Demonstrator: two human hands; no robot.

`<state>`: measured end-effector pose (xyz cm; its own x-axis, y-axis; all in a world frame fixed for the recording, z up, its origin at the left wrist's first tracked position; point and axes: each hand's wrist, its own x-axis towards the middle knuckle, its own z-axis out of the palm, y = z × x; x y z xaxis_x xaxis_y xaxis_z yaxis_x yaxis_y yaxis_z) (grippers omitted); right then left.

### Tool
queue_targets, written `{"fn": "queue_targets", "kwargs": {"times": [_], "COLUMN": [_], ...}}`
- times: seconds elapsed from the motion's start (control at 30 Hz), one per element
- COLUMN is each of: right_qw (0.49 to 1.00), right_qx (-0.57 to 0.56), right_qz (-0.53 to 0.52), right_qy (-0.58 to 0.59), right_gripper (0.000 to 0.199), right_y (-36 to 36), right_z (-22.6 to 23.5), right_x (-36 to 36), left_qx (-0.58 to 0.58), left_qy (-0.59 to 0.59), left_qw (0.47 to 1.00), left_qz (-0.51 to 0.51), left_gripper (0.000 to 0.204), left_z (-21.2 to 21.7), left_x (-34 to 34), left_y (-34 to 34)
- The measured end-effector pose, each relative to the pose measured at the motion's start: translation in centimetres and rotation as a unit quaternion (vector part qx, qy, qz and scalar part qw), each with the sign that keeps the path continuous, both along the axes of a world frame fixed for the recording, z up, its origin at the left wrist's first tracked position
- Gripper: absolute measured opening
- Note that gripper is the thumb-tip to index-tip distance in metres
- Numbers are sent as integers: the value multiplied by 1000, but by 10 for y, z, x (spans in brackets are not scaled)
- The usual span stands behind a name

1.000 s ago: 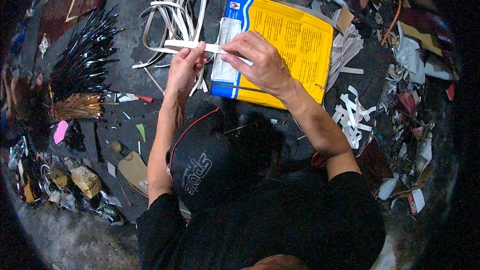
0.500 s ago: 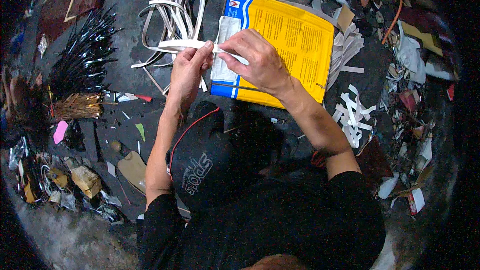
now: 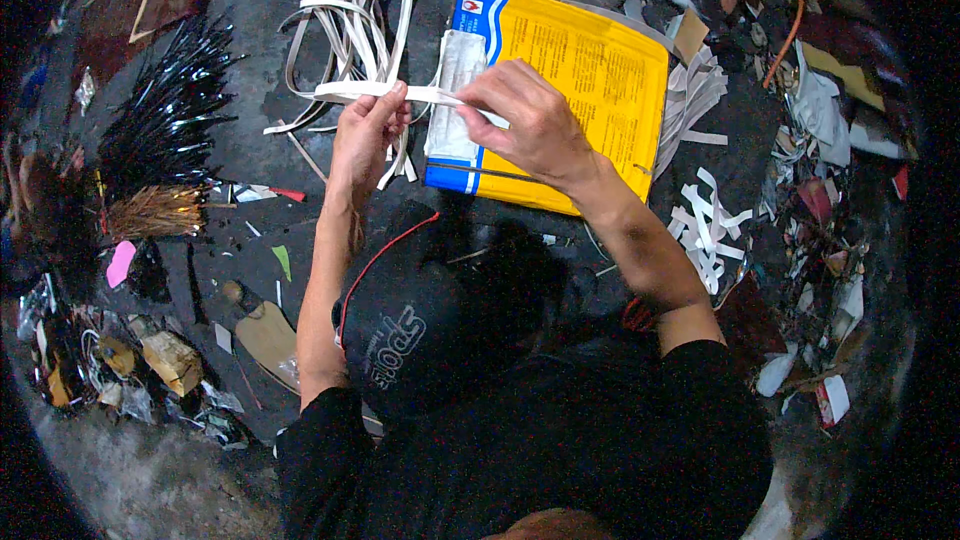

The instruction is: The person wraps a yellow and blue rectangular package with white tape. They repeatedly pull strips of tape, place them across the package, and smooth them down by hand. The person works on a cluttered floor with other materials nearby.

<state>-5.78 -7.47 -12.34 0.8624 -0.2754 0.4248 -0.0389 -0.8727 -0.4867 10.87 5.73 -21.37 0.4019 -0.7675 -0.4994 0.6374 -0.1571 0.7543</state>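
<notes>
A flat white strip (image 3: 430, 94) is stretched level between my two hands. My left hand (image 3: 370, 130) pinches it between thumb and fingers, and its free end sticks out to the left. At the strip's right end, my right hand (image 3: 520, 115) grips it with bent fingers, above a yellow and blue printed sack (image 3: 590, 70). The sack lies flat, with a folded white pad (image 3: 458, 135) on its blue edge and a thin dark rod (image 3: 490, 173) across its near side. Beyond my left hand is a loose pile of long pale strips (image 3: 350, 25).
Shorter white strips (image 3: 708, 225) lie right of the sack, and pale strips (image 3: 695, 95) show from under its right edge. Shiny black fibres (image 3: 170, 110) and a brown bristle bundle (image 3: 155, 212) lie at the left. Mixed scraps (image 3: 820, 200) line the right side.
My right hand has shifted slightly right and my left hand slightly left, so more of the white strip shows between them. Both still hold it.
</notes>
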Motion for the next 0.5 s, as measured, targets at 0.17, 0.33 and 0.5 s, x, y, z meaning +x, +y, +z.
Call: {"fn": "queue_targets", "kwargs": {"times": [0.17, 0.33, 0.5], "right_qw": [999, 999, 1000], "right_qx": [-25, -24, -24], "right_qz": [16, -6, -2], "right_qy": [-22, -23, -15], "right_gripper": [14, 16, 14], "right_y": [2, 3, 1], "right_z": [3, -2, -2], "right_x": [18, 12, 5], "left_qx": [-35, -91, 20], "left_qy": [127, 152, -52], "left_qw": [989, 984, 997], "left_qz": [69, 33, -48], "left_gripper": [24, 38, 26], "left_z": [-14, 60, 56], "left_x": [7, -21, -18], "left_y": [-4, -7, -7]}}
